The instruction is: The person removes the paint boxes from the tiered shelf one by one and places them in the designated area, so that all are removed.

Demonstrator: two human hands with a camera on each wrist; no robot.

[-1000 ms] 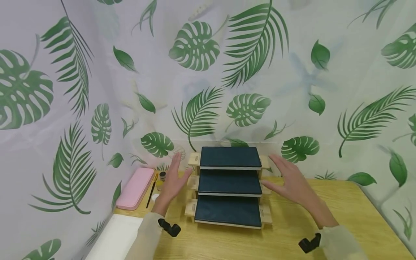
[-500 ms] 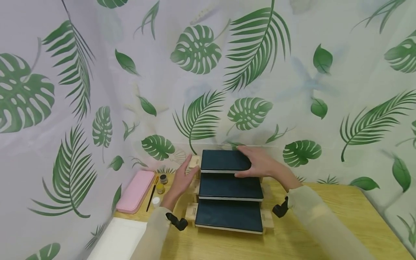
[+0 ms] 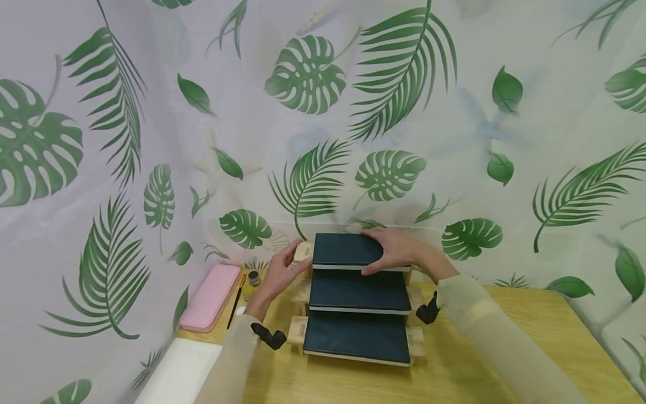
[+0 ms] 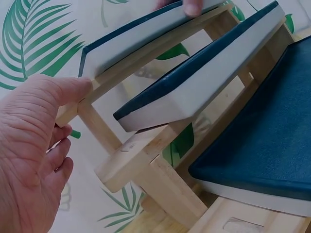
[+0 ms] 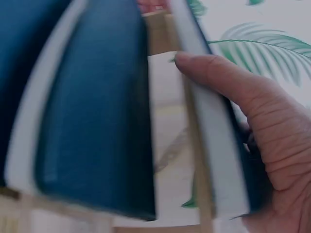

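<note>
A three-tier wooden stand (image 3: 298, 330) sits on the yellow table, with a dark blue pad on each step. My right hand (image 3: 396, 249) grips the top pad (image 3: 343, 249), fingers across its blue face and thumb on its white front edge. The right wrist view shows that thumb (image 5: 233, 92) pressed on the pad's edge (image 5: 214, 145). My left hand (image 3: 277, 275) pinches the left wooden end of the top step. In the left wrist view its thumb (image 4: 63, 90) lies on that rail end, beside the top pad (image 4: 141, 36), above the middle pad (image 4: 204, 82) and the bottom pad (image 4: 262, 145).
Left of the stand lie a pink case (image 3: 211, 294), a thin brush (image 3: 236, 300) and small jars (image 3: 253, 276). A white board (image 3: 179, 373) sits at the table's near left corner. A leaf-printed curtain (image 3: 454, 112) hangs close behind and to the left. Bare tabletop (image 3: 504, 348) stretches right.
A second ago both hands hovered open beside the stand. The right hand has moved onto the top pad and gripped it, and the left has closed on the top step's left end.
</note>
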